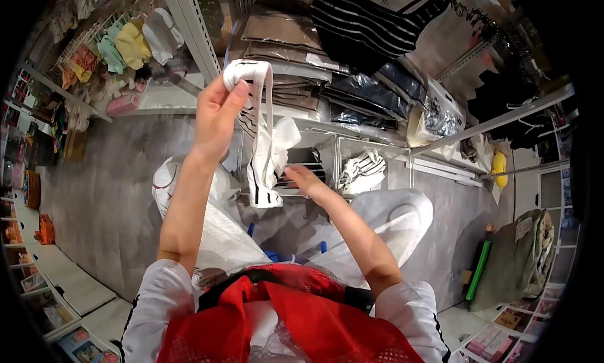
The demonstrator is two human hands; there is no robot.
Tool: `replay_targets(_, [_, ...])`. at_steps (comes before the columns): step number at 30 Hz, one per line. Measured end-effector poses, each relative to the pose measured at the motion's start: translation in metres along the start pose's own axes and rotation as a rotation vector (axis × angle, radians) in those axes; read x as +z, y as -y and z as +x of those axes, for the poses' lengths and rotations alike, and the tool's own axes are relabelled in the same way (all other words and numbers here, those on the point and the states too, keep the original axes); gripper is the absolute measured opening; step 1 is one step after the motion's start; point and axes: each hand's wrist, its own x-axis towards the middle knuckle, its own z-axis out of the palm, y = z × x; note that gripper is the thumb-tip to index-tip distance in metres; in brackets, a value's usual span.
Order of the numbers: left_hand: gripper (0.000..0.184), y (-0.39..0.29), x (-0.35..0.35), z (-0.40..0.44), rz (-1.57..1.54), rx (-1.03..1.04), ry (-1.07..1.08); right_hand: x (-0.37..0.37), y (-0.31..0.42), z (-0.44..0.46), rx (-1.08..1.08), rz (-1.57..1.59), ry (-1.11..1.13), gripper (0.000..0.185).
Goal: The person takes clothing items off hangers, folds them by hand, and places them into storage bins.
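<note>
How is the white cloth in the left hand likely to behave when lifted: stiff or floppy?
The cloth is probably floppy, since it hangs in a long loop and loose folds below the left hand. It seems light, judging by its thin, narrow bands. Those loose folds might also swing or tangle.

Directions are read from the centre of the head view. At 10 o'clock, the left hand point(217, 114) grips a white garment with black markings point(259, 174), which hangs down. At centre, the right hand point(304, 180) reaches beside it; contact cannot be confirmed. Just beyond are wire baskets point(338, 155) containing striped cloth point(363, 172). Bagged garments point(280, 28) are stacked at 12 o'clock; a black striped top point(371, 23) is at 1 o'clock, a yellow object point(499, 169) at 3 o'clock.
</note>
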Motion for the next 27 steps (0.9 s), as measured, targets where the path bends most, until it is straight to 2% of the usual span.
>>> replay_targets(1, [0.029,-0.002,0.003,-0.006,-0.035,0.007,-0.011,0.004,0.009,-0.019,0.193,0.332,0.171,0.056])
replay_targets(3, [0.030,-0.003,0.014,-0.016,-0.003,-0.013,-0.043,0.020,-0.001,-0.029,0.268,0.621,0.503,0.053])
replay_targets(4, [0.030,-0.003,0.019,-0.021,0.015,-0.024,-0.058,0.030,-0.004,-0.034,0.204,0.641,0.613,0.043])
replay_targets(7, [0.031,-0.004,0.022,-0.027,0.074,-0.035,-0.045,0.040,-0.025,-0.032,-0.013,0.618,0.709,0.044])
replay_targets(9, [0.032,-0.013,0.025,-0.031,0.040,-0.031,-0.040,0.045,-0.002,-0.059,-0.023,0.444,0.516,0.053])
replay_targets(10, [0.033,-0.022,0.031,-0.031,0.011,-0.016,-0.036,0.051,0.006,-0.073,0.031,0.275,0.350,0.061])
replay_targets(13, [0.036,-0.043,0.052,-0.033,0.013,0.060,-0.032,0.080,-0.014,-0.070,0.334,0.376,0.223,0.070])
replay_targets(14, [0.037,-0.044,0.055,-0.032,0.026,0.103,-0.037,0.082,-0.008,-0.073,0.415,0.500,0.177,0.049])
replay_targets(17, [0.040,-0.052,0.057,-0.032,0.058,0.162,-0.045,0.065,-0.053,-0.037,0.074,0.857,0.304,0.027])
replay_targets(18, [0.039,-0.055,0.058,-0.032,0.058,0.160,-0.053,0.053,-0.044,-0.040,0.047,0.888,0.259,0.014])
replay_targets(19, [0.038,-0.058,0.058,-0.033,0.060,0.156,-0.060,0.038,-0.038,-0.043,0.004,0.812,0.181,0.014])
replay_targets(20, [0.031,-0.059,0.046,-0.034,0.170,0.136,-0.038,0.025,-0.022,-0.054,0.002,0.749,-0.015,0.011])
replay_targets(22, [0.026,-0.056,0.025,-0.033,0.358,0.109,-0.089,-0.021,-0.015,-0.068,-0.202,0.614,-0.214,0.011])
replay_targets(23, [0.024,-0.054,0.015,-0.032,0.450,0.097,-0.114,-0.036,0.002,-0.079,-0.192,0.741,-0.386,0.011])
replay_targets(25, [0.022,-0.049,0.001,-0.032,0.292,0.033,-0.200,-0.074,0.022,-0.112,-0.352,0.662,-0.444,0.015])
replay_targets(26, [0.021,-0.046,-0.005,-0.033,0.210,-0.003,-0.243,-0.087,0.035,-0.123,-0.344,0.757,-0.549,0.014])
replay_targets(27, [0.021,-0.039,-0.012,-0.036,0.230,-0.016,-0.297,-0.102,0.039,-0.131,-0.446,0.730,-0.501,0.013])
